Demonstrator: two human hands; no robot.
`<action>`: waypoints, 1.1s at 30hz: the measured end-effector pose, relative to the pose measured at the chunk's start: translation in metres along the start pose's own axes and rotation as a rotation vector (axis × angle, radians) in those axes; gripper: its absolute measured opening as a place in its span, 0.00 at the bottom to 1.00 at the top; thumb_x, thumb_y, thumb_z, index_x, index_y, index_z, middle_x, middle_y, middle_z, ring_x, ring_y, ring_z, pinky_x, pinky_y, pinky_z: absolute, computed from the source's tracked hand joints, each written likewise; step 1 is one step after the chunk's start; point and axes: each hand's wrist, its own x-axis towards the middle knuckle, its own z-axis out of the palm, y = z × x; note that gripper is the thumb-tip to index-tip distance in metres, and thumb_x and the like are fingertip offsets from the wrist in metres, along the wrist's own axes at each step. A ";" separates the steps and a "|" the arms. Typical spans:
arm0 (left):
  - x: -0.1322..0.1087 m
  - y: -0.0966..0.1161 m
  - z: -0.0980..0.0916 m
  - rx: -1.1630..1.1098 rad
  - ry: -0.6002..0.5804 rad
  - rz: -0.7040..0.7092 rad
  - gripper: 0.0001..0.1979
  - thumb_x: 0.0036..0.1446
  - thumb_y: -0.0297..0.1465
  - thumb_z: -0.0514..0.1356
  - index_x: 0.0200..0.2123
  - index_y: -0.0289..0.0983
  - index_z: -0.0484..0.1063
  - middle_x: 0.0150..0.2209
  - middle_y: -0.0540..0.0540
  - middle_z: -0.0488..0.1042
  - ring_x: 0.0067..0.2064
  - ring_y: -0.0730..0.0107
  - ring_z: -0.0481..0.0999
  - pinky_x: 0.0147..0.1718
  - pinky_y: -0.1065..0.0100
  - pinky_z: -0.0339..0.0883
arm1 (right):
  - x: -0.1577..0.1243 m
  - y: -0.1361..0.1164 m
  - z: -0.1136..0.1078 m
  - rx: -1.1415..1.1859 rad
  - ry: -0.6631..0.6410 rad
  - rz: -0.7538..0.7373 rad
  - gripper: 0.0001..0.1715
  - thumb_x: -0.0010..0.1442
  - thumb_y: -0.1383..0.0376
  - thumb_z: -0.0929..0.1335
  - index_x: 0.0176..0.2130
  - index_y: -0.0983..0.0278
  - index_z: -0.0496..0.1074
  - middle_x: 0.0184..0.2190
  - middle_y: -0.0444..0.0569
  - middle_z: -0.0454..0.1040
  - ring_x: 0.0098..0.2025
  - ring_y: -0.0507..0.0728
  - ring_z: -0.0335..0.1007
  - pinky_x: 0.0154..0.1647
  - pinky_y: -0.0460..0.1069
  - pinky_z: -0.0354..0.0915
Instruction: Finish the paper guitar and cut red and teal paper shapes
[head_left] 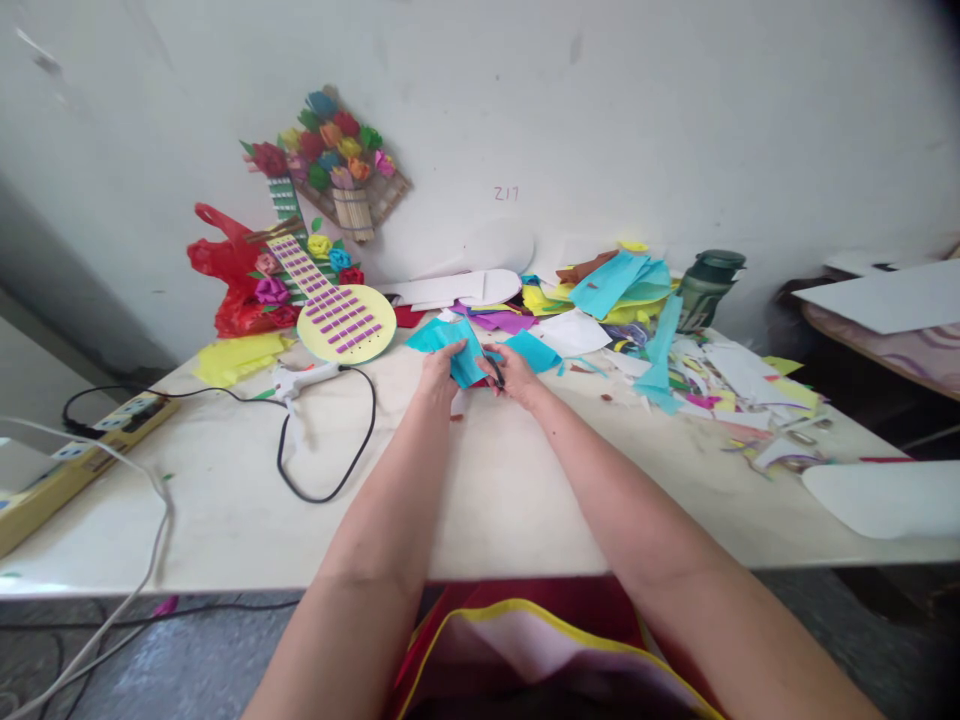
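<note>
My left hand point(444, 366) grips a sheet of blue paper point(466, 352) above the middle of the table. Dark-handled scissors point(494, 372) are in my right hand point(513, 374), their blades up against the right edge of that paper. Just beyond my right hand lies another blue paper piece point(534, 350). The fingertips of my left hand are partly hidden by the paper. To the left stands a yellow round-bodied paper craft point(360, 345) with purple strips and a long neck.
A white glue gun point(306, 378) with a black cord lies left, near a yellow power strip point(90, 460). Paper scraps point(720, 385) and a green bottle point(707, 290) are on the right. Colourful paper flowers point(330, 140) and a red plastic bag point(232, 270) are against the wall.
</note>
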 end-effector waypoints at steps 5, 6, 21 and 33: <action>0.000 0.002 0.000 -0.005 0.009 -0.015 0.15 0.39 0.20 0.64 0.35 0.32 0.69 0.30 0.44 0.76 0.28 0.64 0.77 0.36 0.60 0.73 | 0.002 0.001 0.002 0.015 0.032 -0.014 0.33 0.48 0.57 0.73 0.50 0.67 0.63 0.12 0.34 0.63 0.11 0.47 0.55 0.12 0.42 0.55; 0.000 0.002 0.000 -0.003 0.014 -0.022 0.16 0.39 0.20 0.64 0.36 0.32 0.69 0.30 0.43 0.77 0.29 0.64 0.77 0.36 0.60 0.73 | 0.001 0.001 0.002 0.024 0.032 -0.010 0.33 0.48 0.57 0.73 0.50 0.68 0.63 0.12 0.34 0.63 0.11 0.47 0.55 0.11 0.42 0.55; -0.007 0.001 0.005 0.039 0.042 -0.032 0.13 0.40 0.20 0.64 0.33 0.32 0.70 0.26 0.46 0.76 0.29 0.64 0.77 0.35 0.63 0.73 | -0.004 -0.004 -0.003 0.026 -0.025 0.036 0.29 0.57 0.53 0.66 0.53 0.66 0.61 0.14 0.38 0.67 0.13 0.48 0.63 0.08 0.39 0.47; -0.004 -0.003 0.005 0.076 -0.030 -0.053 0.12 0.40 0.20 0.63 0.32 0.32 0.70 0.26 0.44 0.76 0.29 0.61 0.78 0.36 0.61 0.73 | -0.004 -0.005 -0.004 0.050 0.026 0.009 0.33 0.52 0.53 0.70 0.51 0.68 0.62 0.12 0.37 0.65 0.11 0.48 0.58 0.08 0.41 0.46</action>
